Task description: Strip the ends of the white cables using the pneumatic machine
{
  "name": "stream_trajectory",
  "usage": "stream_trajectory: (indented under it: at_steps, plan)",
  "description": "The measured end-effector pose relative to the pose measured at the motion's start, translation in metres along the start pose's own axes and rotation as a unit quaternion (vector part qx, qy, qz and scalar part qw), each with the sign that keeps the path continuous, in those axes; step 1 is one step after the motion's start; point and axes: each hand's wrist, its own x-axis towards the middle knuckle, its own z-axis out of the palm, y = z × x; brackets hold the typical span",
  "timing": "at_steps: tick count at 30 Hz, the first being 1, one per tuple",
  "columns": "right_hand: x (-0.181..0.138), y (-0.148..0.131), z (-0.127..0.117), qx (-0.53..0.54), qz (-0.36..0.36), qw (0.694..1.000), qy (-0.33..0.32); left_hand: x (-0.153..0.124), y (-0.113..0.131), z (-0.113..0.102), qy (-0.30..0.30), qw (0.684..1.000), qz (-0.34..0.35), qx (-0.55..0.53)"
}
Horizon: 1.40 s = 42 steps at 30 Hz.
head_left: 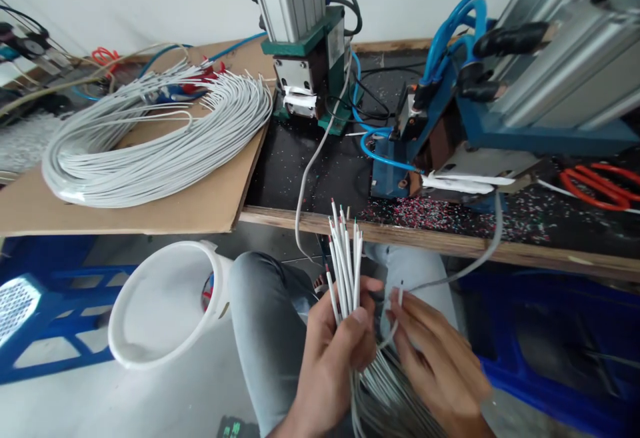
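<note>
My left hand (345, 341) is closed around a bundle of white cables (345, 265) whose cut ends point up toward the bench edge. Dark and coloured wire tips show at several ends. Close by on the right, my right hand (435, 351) pinches a single white cable (399, 305) near its end between thumb and fingers. The long tails of the cables (385, 385) hang down between both hands over my lap. Above the hands stands a blue pneumatic press (550, 131) with a white strip at its jaw.
A big coil of white cable (165, 165) lies on cardboard (220, 205) at left. Behind stands a green pneumatic press (305, 45). Orange-handled scissors (595, 185) and coloured scraps (440, 218) lie on the bench. A white bucket (125, 318) and blue stools (55, 318) stand below.
</note>
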Motion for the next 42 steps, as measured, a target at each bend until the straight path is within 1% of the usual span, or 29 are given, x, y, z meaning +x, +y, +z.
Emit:
stream_trajectory:
  at_steps: [2, 4, 6, 8, 9, 10, 12, 14, 16, 18, 19, 20, 21, 23, 24, 25, 27, 28, 32, 36, 40, 42]
  plan:
    - [0.001, 0.012, 0.01, -0.024, 0.039, 0.999, -0.023, 0.002, 0.001, -0.002, -0.016, 1.0, -0.007, -0.002]
    - [0.008, 0.018, 0.013, -0.02, 0.069, 0.995, -0.066, 0.003, 0.001, -0.002, -0.023, 1.0, -0.006, 0.016]
    - [0.021, 0.015, 0.007, -0.007, 0.092, 0.991, -0.098, 0.003, 0.0, -0.003, -0.035, 0.998, -0.007, 0.046]
    - [0.038, 0.003, -0.005, 0.029, 0.124, 0.986, -0.109, 0.003, -0.004, -0.003, -0.042, 0.996, -0.021, 0.081]
    - [0.047, -0.004, -0.011, 0.06, 0.145, 0.982, -0.103, 0.003, -0.006, -0.004, -0.046, 0.994, -0.03, 0.098]
    - [0.057, -0.012, -0.017, 0.128, 0.182, 0.971, -0.09, 0.002, -0.008, -0.005, -0.052, 0.992, -0.038, 0.111]
    - [0.075, -0.027, -0.022, 0.247, 0.236, 0.938, -0.053, 0.002, -0.011, -0.005, -0.07, 0.989, -0.047, 0.122]
    - [0.089, -0.036, -0.021, 0.32, 0.286, 0.902, -0.043, 0.002, -0.012, -0.005, -0.083, 0.987, -0.039, 0.132]
    - [0.094, -0.041, -0.016, 0.36, 0.33, 0.873, -0.015, 0.003, -0.011, -0.003, -0.06, 0.984, 0.004, 0.167]
    - [0.092, -0.041, -0.014, 0.393, 0.352, 0.848, 0.052, 0.005, -0.009, -0.002, 0.002, 0.977, 0.067, 0.202]
    - [0.089, -0.04, -0.014, 0.416, 0.362, 0.831, 0.067, 0.006, -0.008, -0.002, 0.035, 0.976, 0.085, 0.2]
    - [0.084, -0.039, -0.015, 0.441, 0.375, 0.814, 0.053, 0.007, -0.008, -0.002, 0.061, 0.978, 0.086, 0.181]
    - [0.078, -0.038, -0.017, 0.463, 0.385, 0.798, 0.012, 0.007, -0.009, -0.003, 0.075, 0.982, 0.075, 0.157]
    - [0.066, -0.035, -0.02, 0.479, 0.394, 0.778, -0.102, 0.008, -0.01, -0.004, 0.078, 0.988, 0.037, 0.126]
    - [0.061, -0.035, -0.022, 0.469, 0.387, 0.781, -0.145, 0.007, -0.011, -0.005, 0.073, 0.989, 0.024, 0.128]
    - [0.056, -0.035, -0.022, 0.451, 0.374, 0.794, -0.165, 0.006, -0.011, -0.004, 0.068, 0.988, 0.02, 0.139]
    - [0.05, -0.036, -0.022, 0.418, 0.345, 0.823, -0.171, 0.005, -0.01, -0.002, 0.063, 0.985, 0.024, 0.162]
    - [0.048, -0.037, -0.022, 0.408, 0.336, 0.831, -0.171, 0.004, -0.008, 0.0, 0.063, 0.983, 0.027, 0.171]
    - [0.049, -0.041, -0.02, 0.38, 0.327, 0.848, -0.169, 0.003, 0.0, 0.006, 0.079, 0.974, 0.045, 0.209]
    - [0.053, -0.041, -0.024, 0.336, 0.303, 0.87, -0.196, 0.004, 0.0, 0.005, 0.092, 0.961, 0.075, 0.248]
    - [0.059, -0.043, -0.03, 0.27, 0.246, 0.899, -0.243, 0.006, -0.002, 0.002, 0.089, 0.937, 0.125, 0.314]
    - [0.063, -0.045, -0.032, 0.237, 0.198, 0.92, -0.242, 0.008, 0.0, 0.003, 0.08, 0.928, 0.142, 0.335]
